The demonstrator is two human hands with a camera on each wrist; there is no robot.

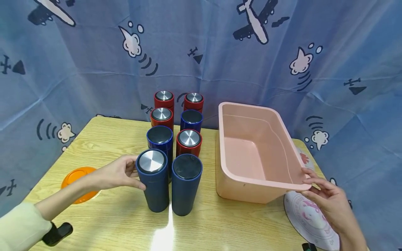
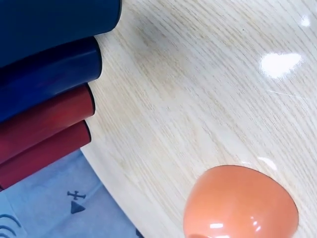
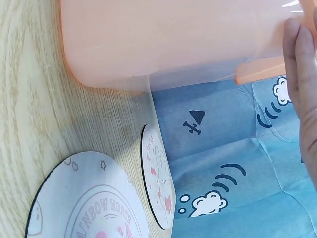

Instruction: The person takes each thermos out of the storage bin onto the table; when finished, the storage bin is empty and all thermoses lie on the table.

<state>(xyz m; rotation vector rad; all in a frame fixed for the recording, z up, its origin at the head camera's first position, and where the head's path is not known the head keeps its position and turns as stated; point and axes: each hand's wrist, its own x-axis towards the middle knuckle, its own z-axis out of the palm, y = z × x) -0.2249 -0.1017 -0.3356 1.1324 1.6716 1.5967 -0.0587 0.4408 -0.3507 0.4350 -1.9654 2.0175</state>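
My left hand (image 1: pixel 120 173) holds the left side of a matte navy thermos (image 1: pixel 156 191) with a silver lid, thumb in front. Close on its right stands a second navy thermos (image 1: pixel 185 193), with a dark lid. Behind them, two rows hold shiny blue thermoses (image 1: pixel 161 137) and several red ones (image 1: pixel 162 120). To the right is a deep pink plastic bin (image 1: pixel 242 188), with nothing inside. At its near right corner my right hand (image 1: pixel 329 198) pinches the rim, fingers on top and thumb below. In the right wrist view its fingers (image 3: pixel 306 64) touch the bin wall.
An orange bowl-like object (image 1: pixel 80 172) lies at the left, partly behind my forearm. Two round printed mats, a larger one (image 1: pixel 309 216) and a smaller one (image 3: pixel 157 178), lie right of the bin. A blue patterned curtain (image 1: pixel 201 52) hangs behind the wooden table (image 1: pixel 119 223).
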